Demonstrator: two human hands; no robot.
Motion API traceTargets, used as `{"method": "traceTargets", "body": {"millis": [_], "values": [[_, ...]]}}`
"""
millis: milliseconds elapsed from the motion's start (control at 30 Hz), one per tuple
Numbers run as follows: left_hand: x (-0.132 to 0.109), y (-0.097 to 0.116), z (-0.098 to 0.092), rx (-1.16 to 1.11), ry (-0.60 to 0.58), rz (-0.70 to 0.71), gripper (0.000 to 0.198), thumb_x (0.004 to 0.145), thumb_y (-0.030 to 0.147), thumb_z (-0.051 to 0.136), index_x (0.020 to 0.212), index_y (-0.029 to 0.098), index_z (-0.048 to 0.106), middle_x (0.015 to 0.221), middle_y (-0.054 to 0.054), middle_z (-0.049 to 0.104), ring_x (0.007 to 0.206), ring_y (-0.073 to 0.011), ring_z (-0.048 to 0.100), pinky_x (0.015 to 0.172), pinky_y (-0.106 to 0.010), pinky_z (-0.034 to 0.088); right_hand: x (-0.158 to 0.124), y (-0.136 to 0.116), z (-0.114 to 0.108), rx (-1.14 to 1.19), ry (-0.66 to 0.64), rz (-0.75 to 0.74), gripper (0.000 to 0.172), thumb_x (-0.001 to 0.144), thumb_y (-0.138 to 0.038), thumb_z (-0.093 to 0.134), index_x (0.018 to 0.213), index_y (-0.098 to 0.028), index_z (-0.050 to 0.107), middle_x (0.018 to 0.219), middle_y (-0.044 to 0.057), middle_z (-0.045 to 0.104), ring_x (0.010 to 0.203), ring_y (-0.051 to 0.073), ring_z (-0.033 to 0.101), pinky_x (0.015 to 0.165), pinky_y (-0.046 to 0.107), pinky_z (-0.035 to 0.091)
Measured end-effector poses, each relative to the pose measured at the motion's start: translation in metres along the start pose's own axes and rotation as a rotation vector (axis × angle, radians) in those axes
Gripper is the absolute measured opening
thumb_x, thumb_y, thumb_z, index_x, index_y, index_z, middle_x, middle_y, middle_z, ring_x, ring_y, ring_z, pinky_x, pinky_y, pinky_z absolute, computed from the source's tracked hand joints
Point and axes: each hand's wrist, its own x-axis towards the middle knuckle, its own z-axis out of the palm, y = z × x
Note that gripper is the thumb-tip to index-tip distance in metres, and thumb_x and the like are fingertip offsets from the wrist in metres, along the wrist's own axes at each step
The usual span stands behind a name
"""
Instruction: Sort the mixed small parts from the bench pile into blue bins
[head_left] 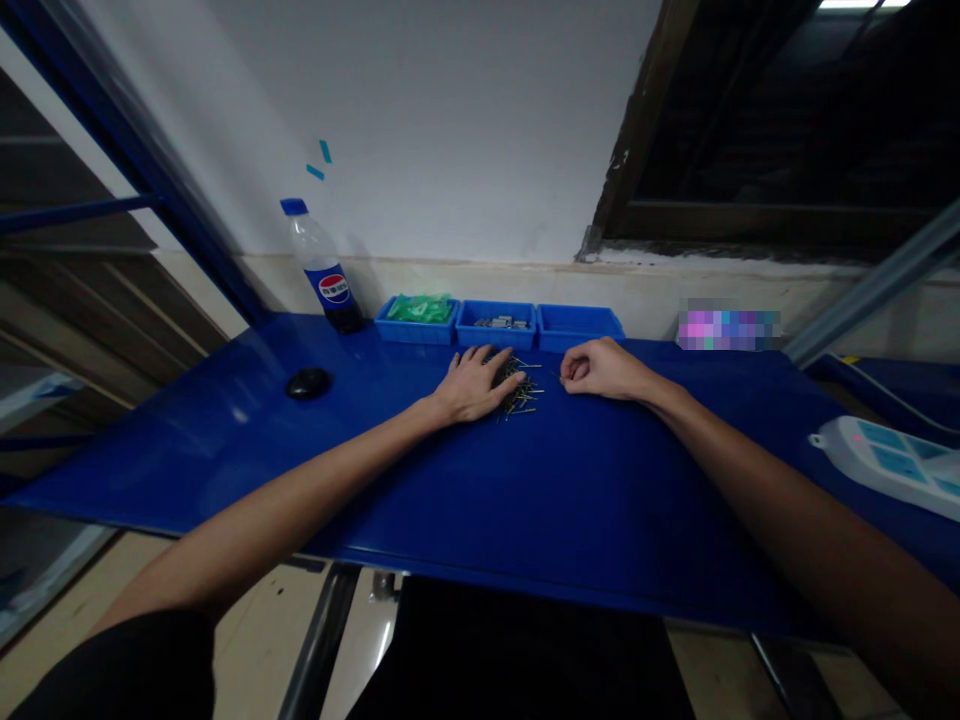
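Note:
Spread over a pile of thin, brass-coloured metal pieces like long screws (521,397), my left hand (474,385) is open with its fingers apart and partly covers them. Several of the pieces stick out to the right of its thumb. A short way to the right, just above the table, my right hand (600,370) is closed in a pinch. A thin tip shows at its fingertips, like one of the pile's pieces, but most of it is hidden. Behind the hands stand a blue bin with grey metal parts (495,338) and a blue bin with nothing visible in it (576,343).
A blue bin (416,334) holding green packets (420,308) stands left of the other bins. Further left are a cola bottle (328,275) and a black mouse (308,383). A white power strip (892,460) lies at the right on the blue table (480,500).

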Motion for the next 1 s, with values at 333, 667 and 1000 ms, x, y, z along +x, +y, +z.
{"method": "traceTargets", "body": {"millis": [333, 667, 1000], "values": [[0.018, 0.046, 0.033, -0.036, -0.003, 0.049, 0.069, 0.101, 0.058, 0.041, 0.156, 0.018, 0.044, 0.162, -0.02, 0.039, 0.153, -0.0468, 0.027, 0.124, -0.063, 0.02, -0.019, 0.021, 0.032, 0.672, 0.423, 0.157, 0.041, 0.06, -0.048, 0.092, 0.08, -0.02, 0.071, 0.072, 0.006, 0.076, 0.068, 0.023, 0.074, 0.069, 0.037, 0.059], [0.029, 0.048, 0.042, -0.079, 0.176, 0.143, 0.048, 0.102, 0.051, 0.047, 0.138, 0.023, 0.063, 0.142, -0.014, 0.06, 0.137, -0.0342, 0.047, 0.119, -0.057, 0.031, -0.019, 0.022, 0.033, 0.856, 0.516, 0.2, 0.043, 0.057, -0.044, 0.094, 0.086, -0.017, 0.078, 0.076, 0.008, 0.078, 0.071, 0.021, 0.073, 0.075, 0.036, 0.059], [0.032, 0.015, 0.014, -0.2, 0.271, 0.121, 0.03, 0.099, 0.027, 0.05, 0.11, 0.017, 0.076, 0.116, -0.012, 0.075, 0.112, -0.029, 0.066, 0.106, -0.044, 0.048, -0.011, 0.023, 0.028, 0.883, 0.586, 0.192, 0.041, 0.067, -0.043, 0.088, 0.097, -0.016, 0.078, 0.09, 0.013, 0.08, 0.089, 0.027, 0.077, 0.089, 0.042, 0.061]]}}
